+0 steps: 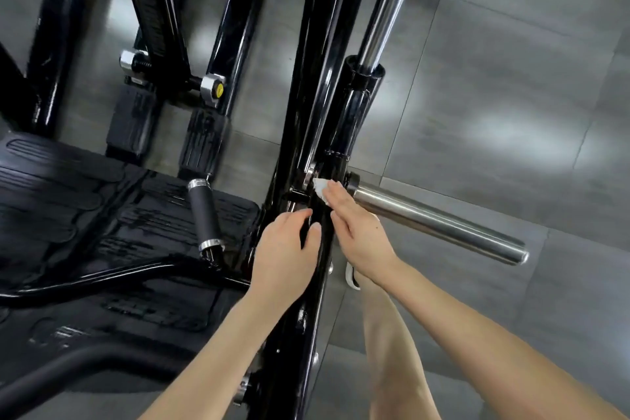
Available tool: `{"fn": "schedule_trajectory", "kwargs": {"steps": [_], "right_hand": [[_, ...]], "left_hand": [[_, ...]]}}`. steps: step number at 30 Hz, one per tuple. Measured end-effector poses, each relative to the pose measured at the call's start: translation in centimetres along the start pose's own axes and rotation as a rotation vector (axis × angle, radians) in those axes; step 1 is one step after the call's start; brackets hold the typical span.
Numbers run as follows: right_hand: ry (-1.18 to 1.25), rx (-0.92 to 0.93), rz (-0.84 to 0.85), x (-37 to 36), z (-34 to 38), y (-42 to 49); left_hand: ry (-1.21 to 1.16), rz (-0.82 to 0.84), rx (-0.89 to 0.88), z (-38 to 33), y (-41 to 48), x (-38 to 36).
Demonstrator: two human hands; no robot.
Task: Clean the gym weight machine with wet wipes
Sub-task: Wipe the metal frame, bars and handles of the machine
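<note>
Light: I see bright overhead light pooling in soft white patches on the grey floor (494, 119).
Glare: sharp streaks on the black frame (306, 78) and the chrome bar (392, 3).
Blur: I get smeared upper-left tubes (58, 44).
Edges: wide-angle bending.

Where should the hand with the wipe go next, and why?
Probably slide the wipe sideways onto the steel peg. The right hand presses it on the black bar just beside the peg's base, and the left hand holds that bar steady.
</note>
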State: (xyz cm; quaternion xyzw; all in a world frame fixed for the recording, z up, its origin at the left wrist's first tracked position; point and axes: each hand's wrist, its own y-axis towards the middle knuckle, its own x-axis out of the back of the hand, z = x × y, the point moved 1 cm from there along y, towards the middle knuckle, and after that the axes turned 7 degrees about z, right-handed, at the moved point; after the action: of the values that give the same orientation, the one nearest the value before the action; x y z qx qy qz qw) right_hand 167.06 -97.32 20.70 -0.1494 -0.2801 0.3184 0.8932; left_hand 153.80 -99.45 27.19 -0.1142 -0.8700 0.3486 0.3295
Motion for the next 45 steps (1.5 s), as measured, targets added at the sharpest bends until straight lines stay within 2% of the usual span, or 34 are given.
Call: {"fn": "schedule_trajectory", "kwargs": {"steps": [2,4,9,13,15,18,19,21,23,25,26,30,37,40,43,45], "right_hand": [[0.086,-0.035,0.108,0.0,0.0,-0.3],[0.044,-0.010,0.151,0.5,-0.3,0.9],[-0.457,0.067,0.285,4.5,-3.8,7.8],[-0.876,0.263,0.403,7.3,-5.8,10.4],[-0.989,0.282,0.357,8.2,-6.1,11.8],[-0.997,0.105,0.130,9.5,-5.6,14.7],[-0.966,0.059,0.083,9.1,-5.3,14.9],[-0.787,0.063,0.098,6.7,-4.8,13.1],[-0.428,0.119,0.146,4.0,-4.4,9.3],[-0.034,-0.002,0.178,3.2,-4.3,6.9],[0.067,-0.068,0.210,3.3,-4.4,6.6],[-0.028,-0.061,0.194,3.0,-4.0,7.3],[-0.061,-0.326,0.048,0.7,-2.7,7.5],[0.168,-0.383,-0.072,0.7,-2.4,9.4],[0.636,-0.427,-0.187,3.1,-3.2,12.1],[0.848,-0.491,-0.182,4.5,-4.3,13.2]], "left_hand": [[-0.009,0.009,0.018,-0.1,-0.2,-0.8],[0.005,-0.004,0.020,0.0,-0.1,-1.0],[0.064,0.010,0.011,-0.1,0.6,-0.7],[0.144,-0.030,-0.021,0.4,2.0,-0.5],[0.163,-0.030,-0.033,0.5,2.6,-0.6],[0.191,-0.032,-0.048,0.5,3.4,-1.1],[0.200,-0.034,-0.046,0.5,3.7,-1.2],[0.193,-0.039,-0.023,0.3,4.0,-1.4],[0.174,-0.049,-0.013,0.0,4.2,-1.5],[0.143,-0.064,-0.010,0.0,4.4,-1.6],[0.123,-0.067,-0.004,0.1,4.4,-1.7],[0.112,-0.060,0.002,0.1,4.7,-1.4],[0.128,-0.092,-0.018,-0.8,7.8,-0.6],[0.124,-0.096,-0.058,-2.0,9.6,-0.2],[0.116,-0.121,-0.108,-2.9,11.5,0.2],[0.101,-0.112,-0.121,-3.4,12.6,0.1]]}}
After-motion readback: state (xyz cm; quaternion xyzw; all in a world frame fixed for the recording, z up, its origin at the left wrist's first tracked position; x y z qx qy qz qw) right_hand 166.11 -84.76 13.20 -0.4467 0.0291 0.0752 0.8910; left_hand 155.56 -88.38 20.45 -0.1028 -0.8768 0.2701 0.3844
